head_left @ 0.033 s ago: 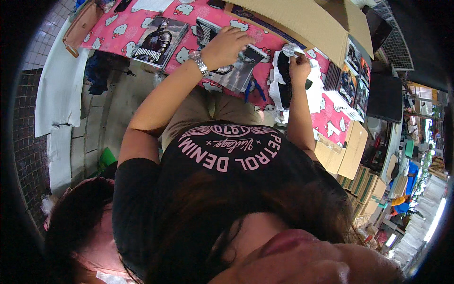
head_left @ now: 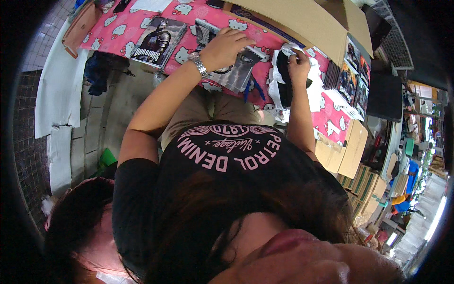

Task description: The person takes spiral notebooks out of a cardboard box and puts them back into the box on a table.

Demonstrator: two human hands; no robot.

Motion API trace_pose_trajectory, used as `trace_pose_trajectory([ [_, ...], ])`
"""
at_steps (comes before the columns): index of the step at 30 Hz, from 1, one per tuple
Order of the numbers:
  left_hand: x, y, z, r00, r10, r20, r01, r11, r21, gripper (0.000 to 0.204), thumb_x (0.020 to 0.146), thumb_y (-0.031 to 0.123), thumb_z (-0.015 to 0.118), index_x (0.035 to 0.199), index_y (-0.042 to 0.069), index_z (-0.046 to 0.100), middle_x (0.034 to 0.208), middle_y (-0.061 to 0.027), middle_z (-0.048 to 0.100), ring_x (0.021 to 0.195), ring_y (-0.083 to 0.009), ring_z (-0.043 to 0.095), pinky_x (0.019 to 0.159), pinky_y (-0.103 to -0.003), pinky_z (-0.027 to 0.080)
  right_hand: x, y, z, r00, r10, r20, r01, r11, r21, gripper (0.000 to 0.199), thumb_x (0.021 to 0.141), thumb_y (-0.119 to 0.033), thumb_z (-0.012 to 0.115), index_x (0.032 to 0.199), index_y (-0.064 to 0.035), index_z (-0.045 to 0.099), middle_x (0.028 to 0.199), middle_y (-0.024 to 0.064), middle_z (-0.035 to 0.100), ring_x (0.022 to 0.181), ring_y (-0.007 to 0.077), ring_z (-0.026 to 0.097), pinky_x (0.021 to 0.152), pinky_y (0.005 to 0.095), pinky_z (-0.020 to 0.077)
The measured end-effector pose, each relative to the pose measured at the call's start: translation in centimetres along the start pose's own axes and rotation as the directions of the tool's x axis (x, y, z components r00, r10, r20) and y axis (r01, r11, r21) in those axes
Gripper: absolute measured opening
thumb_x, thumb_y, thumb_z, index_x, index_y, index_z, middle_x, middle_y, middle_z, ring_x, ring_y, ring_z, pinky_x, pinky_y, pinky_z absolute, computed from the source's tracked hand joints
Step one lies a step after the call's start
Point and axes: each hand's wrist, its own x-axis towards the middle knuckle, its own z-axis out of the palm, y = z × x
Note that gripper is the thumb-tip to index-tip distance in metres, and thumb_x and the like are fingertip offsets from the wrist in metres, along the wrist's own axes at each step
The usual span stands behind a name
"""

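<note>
My left hand point(head_left: 228, 49), with a metal watch at the wrist, lies across a dark, grey-pictured spiral notebook point(head_left: 231, 79). Its bent fingers are closed over the notebook's far edge, partly hiding it. To the right, my right hand point(head_left: 299, 66) has its fingers drawn together above a long black bundle point(head_left: 284, 78) resting on crumpled white wrapping point(head_left: 313, 90). What those fingertips hold, if anything, is too small to make out. Between the hands, blue-handled pliers point(head_left: 255, 89) touch the notebook's near right side.
Another spiral notebook point(head_left: 159, 41) lies to the left on the pink patterned tablecloth point(head_left: 113, 28). Stacked notebooks point(head_left: 351, 85) stand at the right, beside a large open cardboard box point(head_left: 307, 21). A brown pouch point(head_left: 80, 31) sits at the far left. Another person point(head_left: 90, 227) is close by, lower left.
My right hand's fingers have shifted slightly at the far end of the black bundle. My left hand stays on the notebook.
</note>
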Motion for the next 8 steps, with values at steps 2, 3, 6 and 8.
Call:
trace_pose_trajectory([
  [2,-1.0,0.4,0.0,1.0,-0.009,0.007,0.008,0.999,0.054,0.027,0.085,0.008,0.054,0.112,0.01,0.061,0.102,-0.0094,0.06,0.103,-0.029,0.053,0.098,-0.043,0.034,-1.1,-5.4,-1.7,0.913,0.049,0.404,-0.219,0.896,0.385,0.025,0.081,-0.003,0.061,0.105,-0.0034,0.069,0.098,0.0137,0.062,0.088,0.0233,0.061,0.079,0.0328,0.0485],
  [3,-0.7,0.6,0.0,1.0,-0.031,-0.004,0.031,0.999,0.038,0.023,0.086,0.011,0.054,0.107,0.009,0.062,0.101,-0.0074,0.06,0.102,-0.0271,0.054,0.096,-0.042,0.034,-1.5,-6.2,-2.3,0.884,-0.189,0.427,-0.011,0.906,0.423,0.027,0.084,-0.002,0.06,0.109,-0.0051,0.069,0.093,0.0096,0.061,0.088,0.0178,0.057,0.08,0.0273,0.0448],
  [6,-0.2,0.6,-0.1,0.999,-0.042,0.005,0.042,0.999,0.005,0.021,0.085,0.015,0.058,0.104,0.009,0.063,0.101,-0.0064,0.061,0.101,-0.0255,0.054,0.093,-0.04,0.035,-3.0,-9.9,-3.5,0.881,-0.24,0.408,0.027,0.886,0.462,0.024,0.087,-0.007,0.064,0.11,-0.0049,0.069,0.091,0.008,0.061,0.086,0.0167,0.056,0.079,0.0251,0.0437],
  [8,0.3,0.9,-0.1,0.996,-0.072,0.058,0.073,0.997,-0.014,0.022,0.085,0.02,0.058,0.104,0.01,0.064,0.103,-0.0043,0.061,0.11,-0.023,0.053,0.095,-0.041,0.033,-3.2,-9.7,-3.3,0.894,-0.279,0.351,0.108,0.893,0.436,0.023,0.089,-0.008,0.063,0.111,-0.0046,0.068,0.093,0.0075,0.062,0.088,0.0181,0.057,0.08,0.026,0.0444],
])
